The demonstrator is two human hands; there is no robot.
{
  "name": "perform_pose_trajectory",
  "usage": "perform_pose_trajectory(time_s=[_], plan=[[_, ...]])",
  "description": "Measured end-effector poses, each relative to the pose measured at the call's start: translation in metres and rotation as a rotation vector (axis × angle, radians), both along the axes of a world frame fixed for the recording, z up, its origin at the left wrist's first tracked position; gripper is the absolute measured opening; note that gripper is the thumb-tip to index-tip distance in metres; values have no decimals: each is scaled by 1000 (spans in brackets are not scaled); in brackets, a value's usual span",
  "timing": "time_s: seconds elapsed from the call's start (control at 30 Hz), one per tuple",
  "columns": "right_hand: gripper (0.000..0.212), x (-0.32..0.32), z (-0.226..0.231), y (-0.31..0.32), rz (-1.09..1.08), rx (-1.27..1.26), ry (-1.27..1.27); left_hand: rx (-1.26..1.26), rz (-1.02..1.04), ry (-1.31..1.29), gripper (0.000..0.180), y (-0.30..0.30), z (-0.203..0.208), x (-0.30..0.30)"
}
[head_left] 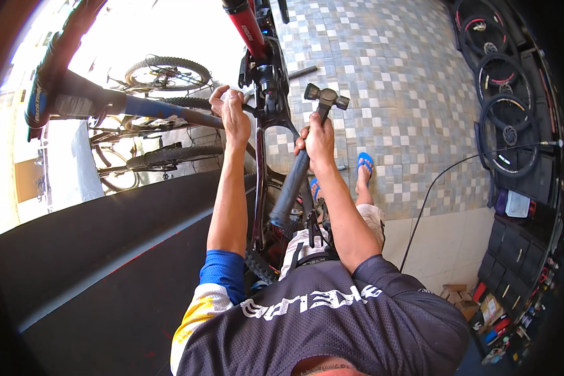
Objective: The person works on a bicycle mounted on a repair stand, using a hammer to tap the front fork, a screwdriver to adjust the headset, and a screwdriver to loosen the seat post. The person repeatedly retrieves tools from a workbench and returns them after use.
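A dark red bicycle frame [259,188] hangs before me, with a brighter red tube [247,30] at its upper end. My right hand [318,143] is wrapped round the hammer [292,185], on the shaft just below the head. The hammer's head points away from me, and its thick dark grip slants back toward my waist. Beside the frame's black pivot joint [269,94], on its left, my left hand [234,118] is raised with thumb and fingers drawn together. What those fingers hold, if anything, is hidden.
A blue stand arm [163,109] reaches in from the left toward the frame. Several bicycles [169,75] stand beyond it, above a dark low wall [125,213]. Wheels [509,135] hang at the right, over dark drawers [511,257]. A thin black cable [427,194] curves across the right side.
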State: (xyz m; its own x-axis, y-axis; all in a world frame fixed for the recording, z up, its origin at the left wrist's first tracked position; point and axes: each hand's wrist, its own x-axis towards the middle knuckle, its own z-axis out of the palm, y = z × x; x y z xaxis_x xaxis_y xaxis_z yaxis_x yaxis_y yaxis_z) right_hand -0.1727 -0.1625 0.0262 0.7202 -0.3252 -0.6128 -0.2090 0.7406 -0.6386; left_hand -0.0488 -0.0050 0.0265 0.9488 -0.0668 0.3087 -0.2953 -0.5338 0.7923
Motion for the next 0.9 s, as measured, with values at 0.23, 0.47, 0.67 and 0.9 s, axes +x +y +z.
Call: perform_pose_trajectory(time_s=[0.23, 0.47, 0.67, 0.9], plan=[[33, 2, 7, 17, 551, 95, -40, -277, 70, 50, 45, 6, -12, 6], [29, -1, -1, 0, 91, 13, -5, -123, 35, -2, 49, 2, -8, 4], [35, 7, 9, 25, 579, 61, -41, -258, 109, -22, 46, 7, -11, 11], [25, -5, -6, -18, 15, -8, -16, -347, 111, 40, 46, 5, -12, 7]])
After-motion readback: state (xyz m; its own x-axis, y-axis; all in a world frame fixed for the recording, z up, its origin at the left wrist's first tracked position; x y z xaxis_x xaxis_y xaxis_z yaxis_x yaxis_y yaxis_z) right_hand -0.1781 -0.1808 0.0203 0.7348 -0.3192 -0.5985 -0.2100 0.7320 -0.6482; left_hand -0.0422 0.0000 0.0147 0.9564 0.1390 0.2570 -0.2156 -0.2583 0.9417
